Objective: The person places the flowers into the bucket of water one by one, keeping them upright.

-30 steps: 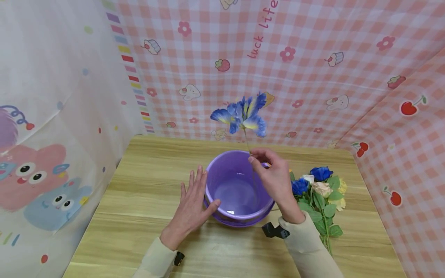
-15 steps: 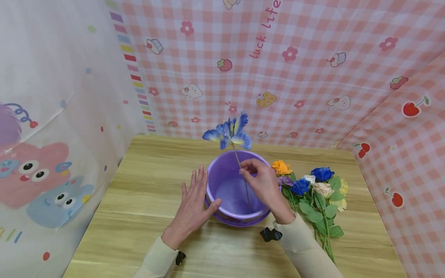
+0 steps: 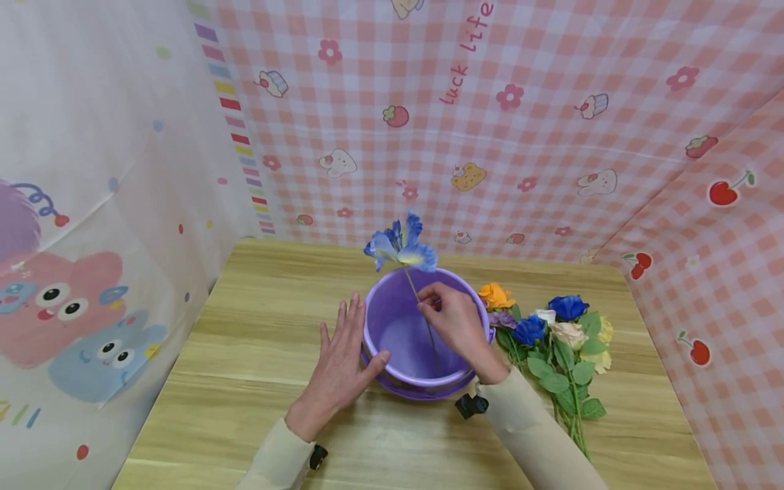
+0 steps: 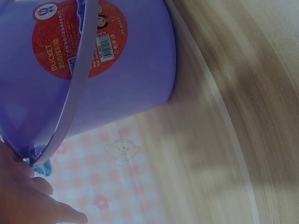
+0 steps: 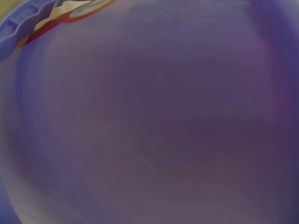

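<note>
A purple plastic bucket (image 3: 392,320) stands in the middle of the wooden table (image 3: 245,367). My right hand (image 3: 450,320) is over the bucket's right side and pinches the thin stem of a blue and yellow artificial iris (image 3: 401,246). The stem slants down into the bucket and the bloom leans over its far rim. My left hand (image 3: 343,361) lies flat with straight fingers against the bucket's left side, thumb on the wall. The left wrist view shows the bucket (image 4: 117,88) with its red label and handle. The right wrist view is filled by the blurred purple bucket (image 5: 149,121).
A bunch of artificial flowers (image 3: 551,333), orange, blue, cream and yellow with green leaves, lies on the table right of the bucket. Patterned cloth walls (image 3: 551,136) close off the back and both sides of the table.
My right hand has lowered the iris and moved it left, so the stem now reaches into the bucket and the bloom sits near the rim. The left hand has stayed put.
</note>
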